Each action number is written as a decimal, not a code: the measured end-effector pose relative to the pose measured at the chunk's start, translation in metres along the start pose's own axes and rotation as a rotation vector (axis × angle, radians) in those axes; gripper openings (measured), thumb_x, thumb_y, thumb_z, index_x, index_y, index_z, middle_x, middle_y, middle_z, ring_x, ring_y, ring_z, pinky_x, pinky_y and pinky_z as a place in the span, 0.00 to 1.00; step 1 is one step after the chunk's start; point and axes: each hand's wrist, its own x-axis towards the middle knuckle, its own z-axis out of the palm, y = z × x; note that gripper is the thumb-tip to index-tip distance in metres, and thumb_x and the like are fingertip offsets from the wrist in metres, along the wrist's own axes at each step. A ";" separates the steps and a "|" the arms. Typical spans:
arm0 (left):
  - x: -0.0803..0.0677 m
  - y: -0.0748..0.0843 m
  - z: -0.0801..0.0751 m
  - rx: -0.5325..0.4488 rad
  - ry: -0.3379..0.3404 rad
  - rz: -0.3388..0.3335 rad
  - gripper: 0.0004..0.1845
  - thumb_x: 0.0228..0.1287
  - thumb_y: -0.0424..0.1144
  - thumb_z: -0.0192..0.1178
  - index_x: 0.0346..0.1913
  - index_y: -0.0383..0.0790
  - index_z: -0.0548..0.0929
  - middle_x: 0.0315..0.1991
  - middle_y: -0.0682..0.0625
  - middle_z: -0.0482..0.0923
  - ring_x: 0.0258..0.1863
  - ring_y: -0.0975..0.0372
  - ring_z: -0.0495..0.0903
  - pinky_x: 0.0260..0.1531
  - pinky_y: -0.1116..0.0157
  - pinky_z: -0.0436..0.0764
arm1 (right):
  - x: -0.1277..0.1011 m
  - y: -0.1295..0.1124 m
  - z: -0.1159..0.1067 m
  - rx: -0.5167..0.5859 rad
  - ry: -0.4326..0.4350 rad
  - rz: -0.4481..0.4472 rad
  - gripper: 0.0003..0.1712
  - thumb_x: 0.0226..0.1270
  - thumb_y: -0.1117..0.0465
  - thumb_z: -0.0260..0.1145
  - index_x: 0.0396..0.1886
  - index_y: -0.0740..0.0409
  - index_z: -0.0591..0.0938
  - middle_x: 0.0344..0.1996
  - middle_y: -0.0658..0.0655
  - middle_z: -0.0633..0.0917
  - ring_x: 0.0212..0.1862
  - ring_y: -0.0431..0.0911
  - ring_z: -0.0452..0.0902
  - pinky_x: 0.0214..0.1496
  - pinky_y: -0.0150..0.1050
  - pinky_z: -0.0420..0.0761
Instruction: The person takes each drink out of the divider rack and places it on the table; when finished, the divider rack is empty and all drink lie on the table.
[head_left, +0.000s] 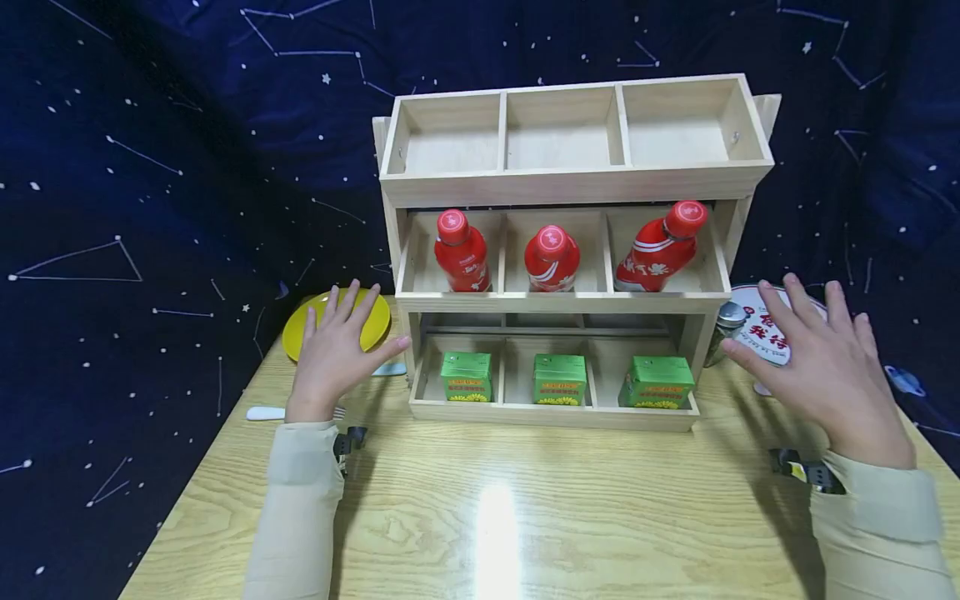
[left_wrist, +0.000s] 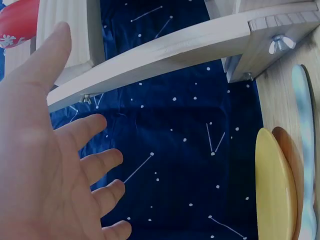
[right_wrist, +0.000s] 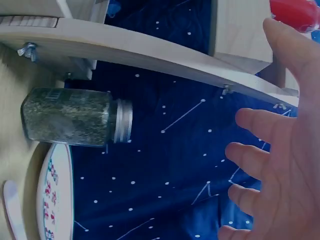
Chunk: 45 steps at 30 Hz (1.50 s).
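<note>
Dark starry cloth (head_left: 187,233) behind, pale wood table (head_left: 405,500) underneath, glare strip at bottom centre. Left hand (head_left: 330,362), left of centre: fingers spread wide, holding nothing, beside the left end of the wooden rack (head_left: 558,304). Right hand (head_left: 828,371), right of frame: also wide, nothing in it, near the rack's other end. Can't tell whether either touches the wood. Around the left hand: yellow plate (head_left: 377,327), partly hidden by the fingers, plus white-handled fork (head_left: 265,413) and light-blue handle (head_left: 390,369). Around the right hand: glass jar (right_wrist: 67,117) with silver lid and dried greenish contents, and white plate (right_wrist: 57,195) with red print. Rack sits centre to upper right, three tiers. Middle tier: three red bottles (head_left: 552,262), one per compartment; right-hand bottle (head_left: 660,250) leans toward frame right. Bottom tier, centre: three green cartons (head_left: 559,379), again one per compartment. Top tier (head_left: 577,187), upper centre: no bottle or carton seen. Progress, as judged: middle and bottom rows look done, nothing mid-placement since both hands are free; straightening the leaning bottle may be left, also the top tier if it's meant to be used.
</note>
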 end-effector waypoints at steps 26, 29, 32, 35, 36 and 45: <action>0.015 0.003 0.031 -0.766 0.093 -0.034 0.38 0.63 0.46 0.69 0.73 0.44 0.65 0.67 0.42 0.69 0.60 0.44 0.75 0.54 0.50 0.80 | 0.043 -0.104 -0.051 0.806 0.434 -0.241 0.31 0.64 0.66 0.71 0.68 0.56 0.74 0.60 0.56 0.79 0.60 0.42 0.74 0.59 0.26 0.75; 0.018 0.005 0.035 -0.796 0.104 -0.044 0.36 0.64 0.44 0.68 0.72 0.44 0.66 0.65 0.42 0.71 0.58 0.45 0.77 0.51 0.52 0.82 | 0.052 -0.111 -0.047 0.817 0.398 -0.245 0.33 0.63 0.66 0.72 0.68 0.57 0.74 0.59 0.55 0.80 0.56 0.41 0.76 0.58 0.27 0.75; 0.022 0.005 0.039 -0.804 0.106 -0.045 0.33 0.65 0.43 0.67 0.70 0.41 0.69 0.63 0.40 0.73 0.56 0.45 0.78 0.51 0.51 0.82 | 0.058 -0.116 -0.043 0.821 0.381 -0.255 0.33 0.63 0.66 0.72 0.67 0.57 0.74 0.57 0.54 0.80 0.53 0.40 0.77 0.58 0.28 0.76; 0.025 0.007 0.041 -0.804 0.110 -0.053 0.30 0.66 0.42 0.66 0.69 0.41 0.71 0.60 0.39 0.75 0.54 0.45 0.79 0.52 0.51 0.81 | 0.061 -0.121 -0.039 0.847 0.393 -0.264 0.28 0.63 0.67 0.71 0.64 0.59 0.78 0.53 0.52 0.82 0.51 0.41 0.77 0.55 0.27 0.77; 0.026 0.008 0.042 -0.807 0.114 -0.056 0.29 0.66 0.42 0.66 0.68 0.41 0.72 0.60 0.40 0.76 0.53 0.45 0.79 0.52 0.51 0.81 | 0.062 -0.122 -0.038 0.856 0.400 -0.265 0.27 0.63 0.67 0.71 0.62 0.59 0.78 0.52 0.51 0.82 0.51 0.41 0.78 0.55 0.28 0.77; 0.031 0.015 0.043 -0.849 0.115 -0.073 0.29 0.66 0.41 0.67 0.68 0.42 0.73 0.59 0.40 0.76 0.54 0.46 0.80 0.51 0.52 0.82 | 0.065 -0.130 -0.035 0.863 0.530 -0.308 0.23 0.61 0.73 0.70 0.57 0.66 0.81 0.49 0.54 0.85 0.49 0.39 0.80 0.58 0.33 0.78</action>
